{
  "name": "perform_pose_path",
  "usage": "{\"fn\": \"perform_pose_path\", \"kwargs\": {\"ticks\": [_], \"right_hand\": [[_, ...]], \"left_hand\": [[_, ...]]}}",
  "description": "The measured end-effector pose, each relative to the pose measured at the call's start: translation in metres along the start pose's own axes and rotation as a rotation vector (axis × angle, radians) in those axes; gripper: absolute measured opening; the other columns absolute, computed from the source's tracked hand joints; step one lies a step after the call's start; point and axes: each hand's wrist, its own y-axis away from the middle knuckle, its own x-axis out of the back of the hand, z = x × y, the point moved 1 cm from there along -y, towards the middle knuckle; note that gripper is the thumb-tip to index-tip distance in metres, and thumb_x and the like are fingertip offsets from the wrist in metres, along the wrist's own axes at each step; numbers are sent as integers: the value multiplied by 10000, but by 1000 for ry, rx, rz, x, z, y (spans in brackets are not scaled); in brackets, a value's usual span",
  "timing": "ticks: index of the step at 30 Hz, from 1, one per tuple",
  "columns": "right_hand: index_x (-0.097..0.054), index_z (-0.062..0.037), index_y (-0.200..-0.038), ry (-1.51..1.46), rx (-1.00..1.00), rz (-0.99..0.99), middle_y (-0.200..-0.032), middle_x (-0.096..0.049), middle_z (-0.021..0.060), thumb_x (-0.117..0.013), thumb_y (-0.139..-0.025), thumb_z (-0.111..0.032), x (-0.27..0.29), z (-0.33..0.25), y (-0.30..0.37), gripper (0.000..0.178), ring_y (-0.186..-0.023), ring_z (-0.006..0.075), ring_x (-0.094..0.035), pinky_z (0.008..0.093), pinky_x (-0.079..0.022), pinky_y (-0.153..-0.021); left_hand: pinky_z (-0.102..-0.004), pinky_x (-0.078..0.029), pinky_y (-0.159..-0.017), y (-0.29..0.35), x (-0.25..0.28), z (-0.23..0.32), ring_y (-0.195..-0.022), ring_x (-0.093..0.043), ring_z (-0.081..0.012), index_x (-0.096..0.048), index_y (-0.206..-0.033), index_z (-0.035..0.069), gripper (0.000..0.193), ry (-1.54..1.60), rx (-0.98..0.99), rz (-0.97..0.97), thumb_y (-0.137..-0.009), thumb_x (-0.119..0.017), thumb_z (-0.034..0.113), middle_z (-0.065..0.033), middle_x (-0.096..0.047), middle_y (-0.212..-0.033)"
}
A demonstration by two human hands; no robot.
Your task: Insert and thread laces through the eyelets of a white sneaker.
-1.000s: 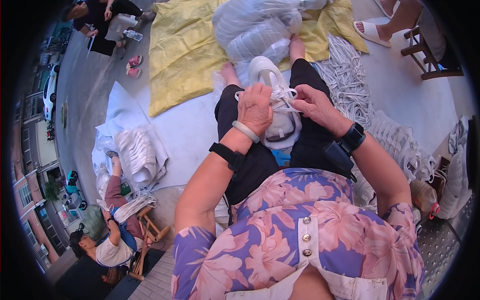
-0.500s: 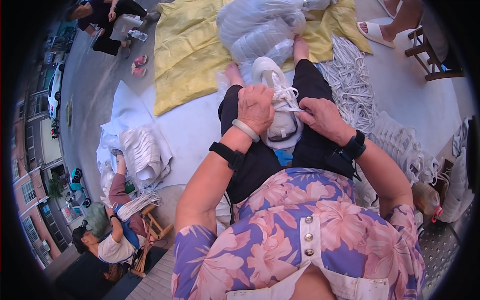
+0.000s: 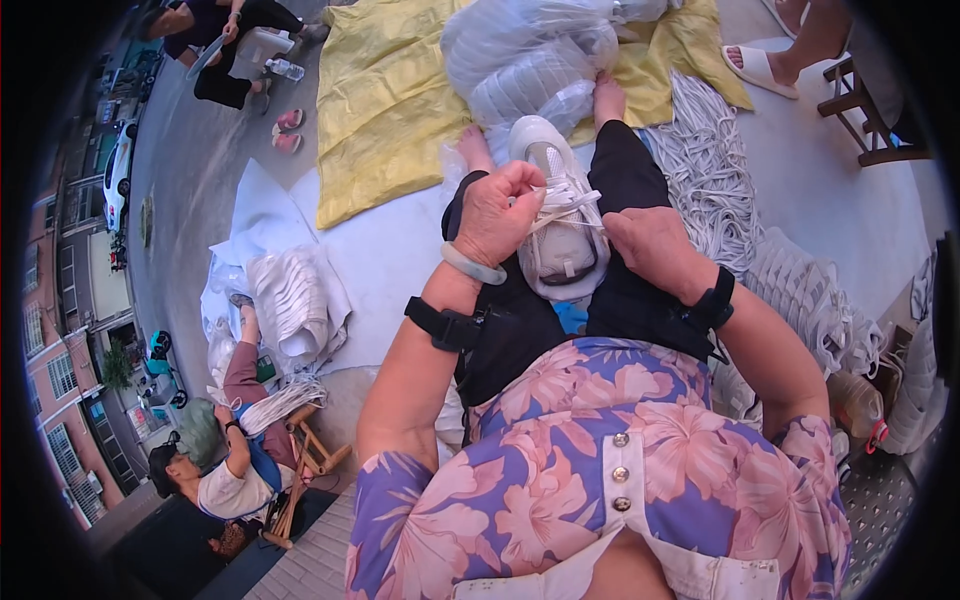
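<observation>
A white and grey sneaker [image 3: 553,250] lies between my thighs, its toe pointing away from me. White shoelace [image 3: 571,206] crosses over its tongue in loose loops. On the left side of the shoe, my left hand [image 3: 492,217] is closed, thumb and forefinger pinching a strand of the lace. My right hand [image 3: 648,246] is closed at the shoe's right side, with a lace end running into its fingertips. The fingers of that hand are partly hidden behind its back.
Beyond my feet, plastic-wrapped shoes [image 3: 530,65] rest on a yellow sheet [image 3: 385,120]. A heap of white laces [image 3: 708,170] lies to the right, above stacked shoes [image 3: 795,290]. More pale shoe pieces [image 3: 290,300] lie at left, near a seated person [image 3: 235,480]. A wooden stool [image 3: 865,115] stands at far right.
My left hand has drawn back slightly toward me, its fingers curling up off the shoe. My right hand has turned over and closed in. The lace loops have shifted.
</observation>
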Motion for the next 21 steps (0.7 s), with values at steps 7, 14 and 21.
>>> {"fn": "perform_pose_path", "kwargs": {"ticks": [7,14,21], "right_hand": [[-548,-71,-801,206,87,191,-576,-449,81,-558,-701,-11,68,17,52,118,-518,270,-505,371,-387,-471],[-605,-23,-928,311,-120,347,-638,-535,109,-604,-746,42,110,68,151,193,-543,272,-521,344,-390,-487],[-600,-3,-927,235,-144,330,-726,-593,141,-595,-763,40,95,58,144,169,-614,293,-571,340,-437,-539]], "left_hand": [[-196,-451,-681,13,25,-22,-685,-551,-57,-562,-979,16,165,561,185,-8,-833,-591,87,12,-587,-770],[-196,-434,-723,16,-7,-51,-772,-514,-53,-557,-1000,39,176,246,134,-25,-827,-579,50,17,-556,-877],[-407,-464,-650,37,-18,-14,-717,-589,-328,-547,-856,44,165,-608,139,51,-786,-582,189,-161,-596,-740]]}}
